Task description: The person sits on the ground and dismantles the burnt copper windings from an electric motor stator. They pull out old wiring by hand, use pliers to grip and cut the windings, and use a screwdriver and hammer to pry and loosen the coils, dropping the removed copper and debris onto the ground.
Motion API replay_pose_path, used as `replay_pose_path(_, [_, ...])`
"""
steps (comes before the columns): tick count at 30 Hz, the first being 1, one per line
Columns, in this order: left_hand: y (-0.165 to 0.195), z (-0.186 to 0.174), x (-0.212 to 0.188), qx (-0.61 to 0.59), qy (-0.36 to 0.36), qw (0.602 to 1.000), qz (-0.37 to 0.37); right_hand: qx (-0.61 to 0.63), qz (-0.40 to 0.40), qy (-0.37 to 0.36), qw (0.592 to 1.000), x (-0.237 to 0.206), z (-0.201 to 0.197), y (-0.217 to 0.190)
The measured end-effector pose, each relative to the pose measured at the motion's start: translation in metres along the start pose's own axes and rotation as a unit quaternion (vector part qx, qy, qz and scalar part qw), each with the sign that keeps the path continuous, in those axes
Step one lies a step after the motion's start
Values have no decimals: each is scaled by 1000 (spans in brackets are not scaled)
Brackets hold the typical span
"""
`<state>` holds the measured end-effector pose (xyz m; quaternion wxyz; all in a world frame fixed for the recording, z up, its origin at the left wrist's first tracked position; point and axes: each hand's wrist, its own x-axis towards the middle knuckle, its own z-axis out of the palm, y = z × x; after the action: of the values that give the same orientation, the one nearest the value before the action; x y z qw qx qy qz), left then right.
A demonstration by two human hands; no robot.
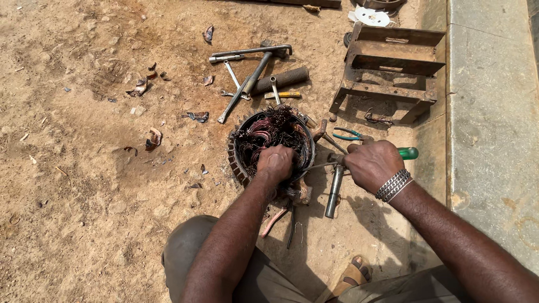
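Nearest, a sandal [352, 275] on the sandy ground [73, 185], between the bent knees. Just ahead, red-handled pliers [273, 222] lying below the stator, and a steel rod [333, 192] flat on the ground under the right wrist.

Left hand [275, 163] closed into a fist on the near rim of the stator [238, 160], fingers gripping the tangled copper winding [269, 130] inside it. Stator sitting on the ground, open side up, finned outer wall showing on the left, wires bunched and spilling upward.

Right hand [371, 164] just to the right of the stator, fingers wrapped tight around a green-handled tool [409, 152], its thin shaft running left toward the stator rim. Metal bracelets [394, 185] on that wrist.

Just behind the right hand, blue-handled pliers [349, 134] on the ground. Beyond the stator, a cluster of tools: a long wheel wrench [254, 73], a spanner [231, 73], a dark pipe [283, 78], a yellow-handled tool [283, 95]. Scraps of torn insulation [152, 138] scattered to the left.

Farther right, a rusty metal frame [387, 70] standing near a concrete kerb [488, 112]. At the far edge, a white disc [369, 17].
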<state>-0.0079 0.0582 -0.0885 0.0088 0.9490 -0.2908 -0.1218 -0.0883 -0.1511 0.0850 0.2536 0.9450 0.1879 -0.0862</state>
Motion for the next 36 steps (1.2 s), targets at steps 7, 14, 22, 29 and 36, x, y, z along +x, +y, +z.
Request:
replay_pose_path(7, [0, 9, 10, -66, -70, 995, -34, 36, 113, 15, 993, -55, 58, -30])
replay_pose_path(14, [-2, 19, 8, -26, -53, 998, -31, 229, 152, -65, 959, -69, 79, -44])
replay_pose_path(22, [0, -14, -2, -35, -48, 998, -37, 534, 199, -30, 821, -78, 101, -135])
replay_pose_path(29, [18, -27, -13, -71, -75, 991, -90, 641, 248, -59, 724, -53, 86, -110])
replay_pose_path(36, [12, -17, -20, -86, -82, 990, -74, 426, 164, 78, 887, -25, 67, -108])
